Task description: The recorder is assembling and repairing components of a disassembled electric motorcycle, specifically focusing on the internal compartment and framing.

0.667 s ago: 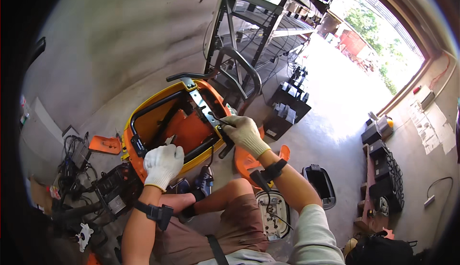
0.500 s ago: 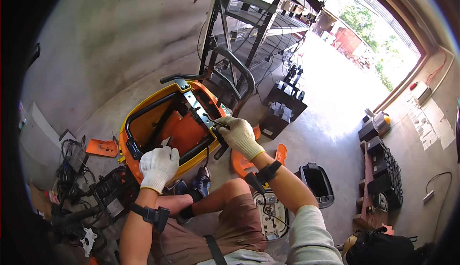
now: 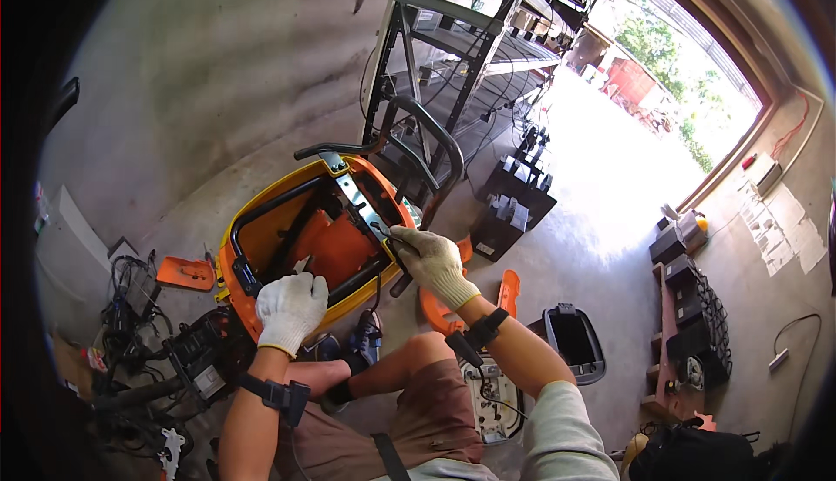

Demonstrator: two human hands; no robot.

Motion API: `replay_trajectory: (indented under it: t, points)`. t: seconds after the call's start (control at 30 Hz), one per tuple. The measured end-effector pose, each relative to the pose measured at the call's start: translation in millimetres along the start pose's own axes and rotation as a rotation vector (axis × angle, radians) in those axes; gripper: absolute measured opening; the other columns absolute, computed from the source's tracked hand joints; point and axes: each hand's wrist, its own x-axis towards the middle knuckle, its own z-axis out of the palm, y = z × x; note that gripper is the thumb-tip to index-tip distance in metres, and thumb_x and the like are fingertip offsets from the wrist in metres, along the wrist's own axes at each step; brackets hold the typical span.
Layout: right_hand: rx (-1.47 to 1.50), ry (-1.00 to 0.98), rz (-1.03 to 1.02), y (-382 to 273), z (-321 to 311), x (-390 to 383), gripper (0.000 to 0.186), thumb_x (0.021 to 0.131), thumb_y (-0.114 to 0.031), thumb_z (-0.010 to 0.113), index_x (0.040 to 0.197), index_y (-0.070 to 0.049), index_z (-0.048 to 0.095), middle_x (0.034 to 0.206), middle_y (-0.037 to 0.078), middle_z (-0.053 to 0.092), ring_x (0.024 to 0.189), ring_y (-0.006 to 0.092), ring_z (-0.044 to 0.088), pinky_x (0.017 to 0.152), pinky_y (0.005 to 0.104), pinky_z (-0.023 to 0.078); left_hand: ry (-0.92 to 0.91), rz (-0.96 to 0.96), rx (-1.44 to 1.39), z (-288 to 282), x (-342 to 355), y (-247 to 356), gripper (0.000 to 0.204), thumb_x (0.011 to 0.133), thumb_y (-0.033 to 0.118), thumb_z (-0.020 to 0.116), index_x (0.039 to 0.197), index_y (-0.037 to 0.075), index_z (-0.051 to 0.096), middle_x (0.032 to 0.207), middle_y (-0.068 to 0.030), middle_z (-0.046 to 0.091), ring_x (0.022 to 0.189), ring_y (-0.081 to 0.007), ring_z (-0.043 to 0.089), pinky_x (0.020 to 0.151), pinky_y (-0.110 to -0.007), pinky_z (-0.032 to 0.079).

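Observation:
An orange and yellow machine body with an open top stands before me, a black tube frame and a flat silver metal bracket inside its rim. My right hand, in a cream work glove, is closed at the right end of the bracket. A thin dark bent rod shows at its fingertips, much like a hex key. My left hand, gloved too, rests closed over the near left rim. A small pale piece sticks up from its fingers; its kind is unclear.
A black handlebar rises behind the machine, near a metal shelf rack. Loose orange covers, a black bin-like tub and a white panel lie to the right. Tangled cables lie at left, with black blocks beyond.
My right hand has shifted slightly at the bracket's end, and the dark rod shows less and at another angle. My left hand keeps its place. The whole view has moved a little.

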Motion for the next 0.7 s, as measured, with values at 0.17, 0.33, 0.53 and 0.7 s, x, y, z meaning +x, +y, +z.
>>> replay_trajectory:
  t: [0.17, 0.33, 0.53, 0.7]
  points:
    - [0.606, 0.157, 0.268, 7, 5, -2, 0.037, 0.109, -0.022, 0.065, 0.14, -0.001, 0.068, 0.096, 0.005, 0.076, 0.077, 0.0103, 0.068, 0.07, 0.0257, 0.055, -0.049, -0.016, -0.037, -1, 1, 0, 0.049, 0.102, 0.041, 0.048, 0.09, 0.007, 0.081, 0.093, -0.0225, 0.078, 0.089, -0.044, 0.076, 0.085, -0.055, 0.06]
    - [0.656, 0.222, 0.285, 11, -7, 10, 0.02, 0.103, -0.011, 0.061, 0.12, 0.0, 0.066, 0.085, 0.004, 0.071, 0.065, 0.0104, 0.063, 0.059, 0.0267, 0.05, -0.036, -0.012, -0.039, -2, 0, -1, 0.047, 0.102, 0.041, 0.05, 0.095, 0.006, 0.081, 0.091, -0.0223, 0.078, 0.088, -0.0431, 0.077, 0.085, -0.055, 0.06]
    - [0.264, -0.085, 0.172, 2, -22, 19, 0.034, 0.098, -0.025, 0.066, 0.12, -0.002, 0.077, 0.095, 0.008, 0.076, 0.088, 0.0147, 0.071, 0.084, 0.0321, 0.055, -0.043, -0.026, -0.051, -3, -1, 0, 0.048, 0.102, 0.04, 0.047, 0.091, 0.007, 0.081, 0.094, -0.0221, 0.078, 0.09, -0.0434, 0.077, 0.086, -0.055, 0.061]
    - [0.002, -0.126, 0.106, -4, -18, 17, 0.038, 0.101, -0.036, 0.068, 0.124, -0.007, 0.078, 0.115, 0.017, 0.078, 0.107, 0.0365, 0.075, 0.096, 0.0421, 0.057, -0.042, -0.035, -0.046, -4, -1, 0, 0.048, 0.103, 0.039, 0.048, 0.091, 0.006, 0.082, 0.093, -0.0231, 0.078, 0.089, -0.0438, 0.077, 0.086, -0.054, 0.061]
